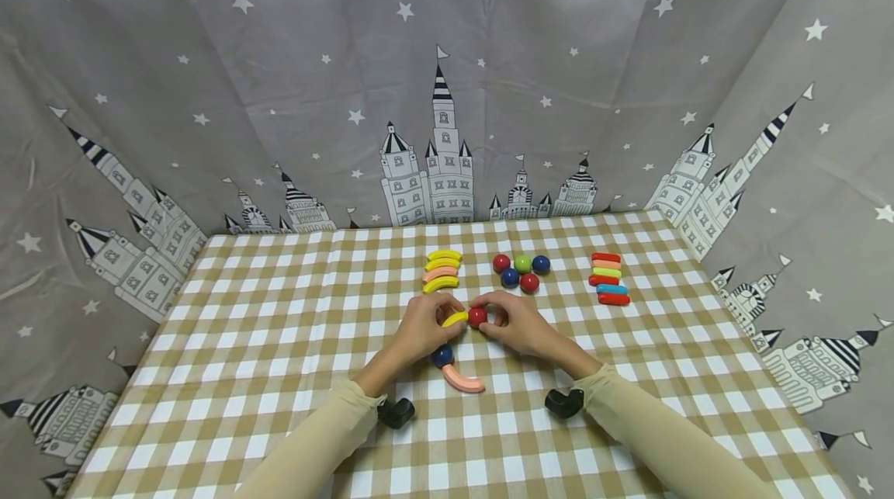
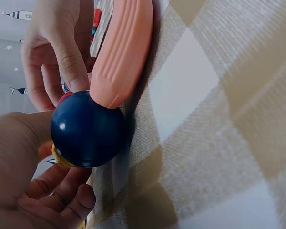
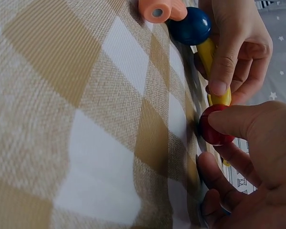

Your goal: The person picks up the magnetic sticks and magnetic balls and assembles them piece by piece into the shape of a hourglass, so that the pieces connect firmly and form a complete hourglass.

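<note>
Yellow curved rod [image 1: 456, 319] near middle of checked tablecloth [image 1: 265, 344], pinched by thumb and fingers of left hand [image 1: 424, 322]. Right hand [image 1: 520, 322] pinches red ball [image 1: 477, 317] between thumb and forefinger, ball touching rod's end. Rod's other end at dark blue ball [image 1: 443, 356], which touches pink curved rod [image 1: 464, 380] lying nearer person. Beyond hands, left to right: four curved rods [image 1: 441, 274], five loose balls [image 1: 523, 265], stack of straight rods [image 1: 607, 272].

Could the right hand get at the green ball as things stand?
Probably, once free: the right hand pinches a red ball. The green ball sits behind another red ball and a blue ball, but nothing covers it from above.
</note>
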`<state>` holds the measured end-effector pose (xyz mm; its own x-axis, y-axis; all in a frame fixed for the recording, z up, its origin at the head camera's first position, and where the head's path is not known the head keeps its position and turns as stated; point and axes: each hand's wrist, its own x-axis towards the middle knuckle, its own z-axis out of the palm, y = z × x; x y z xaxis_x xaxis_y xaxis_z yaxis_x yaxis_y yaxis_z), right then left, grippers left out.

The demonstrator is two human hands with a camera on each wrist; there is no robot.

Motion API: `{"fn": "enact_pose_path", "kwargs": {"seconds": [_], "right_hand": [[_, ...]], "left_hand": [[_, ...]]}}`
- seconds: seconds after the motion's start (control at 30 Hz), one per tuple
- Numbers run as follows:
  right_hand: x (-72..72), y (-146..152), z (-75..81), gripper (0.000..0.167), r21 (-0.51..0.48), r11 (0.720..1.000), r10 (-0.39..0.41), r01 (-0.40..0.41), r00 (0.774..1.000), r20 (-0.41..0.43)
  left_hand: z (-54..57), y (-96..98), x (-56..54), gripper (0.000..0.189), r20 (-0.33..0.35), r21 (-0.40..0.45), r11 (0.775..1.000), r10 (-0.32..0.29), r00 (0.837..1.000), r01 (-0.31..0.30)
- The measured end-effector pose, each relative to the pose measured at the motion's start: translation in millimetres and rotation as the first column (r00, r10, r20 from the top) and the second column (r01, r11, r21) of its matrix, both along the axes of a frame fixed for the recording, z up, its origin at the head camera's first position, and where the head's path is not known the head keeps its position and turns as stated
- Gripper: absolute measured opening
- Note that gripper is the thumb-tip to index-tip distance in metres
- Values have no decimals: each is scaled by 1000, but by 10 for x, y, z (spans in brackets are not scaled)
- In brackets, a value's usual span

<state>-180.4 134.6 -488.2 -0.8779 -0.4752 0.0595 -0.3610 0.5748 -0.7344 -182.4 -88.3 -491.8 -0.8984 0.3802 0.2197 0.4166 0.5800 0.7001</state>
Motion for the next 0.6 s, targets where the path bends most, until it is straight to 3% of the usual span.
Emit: {"fn": "enact_pose_path", "kwargs": {"seconds": [0.23, 0.4, 0.6], "right_hand": [[-30, 42, -4, 43, -16, 1000, 8, -7, 999, 33], [-40, 63, -15, 43, -26, 1000, 17, -17, 999, 27], [-45, 72, -18, 42, -26, 1000, 18, -18, 1000, 15]], "left_hand": [[39, -20, 25, 12, 33, -43, 999, 22, 999, -20], [53, -57, 45, 12, 14, -67, 997, 35, 999, -34], [66, -123, 94, 13, 48, -74, 995, 72, 996, -68]]}}
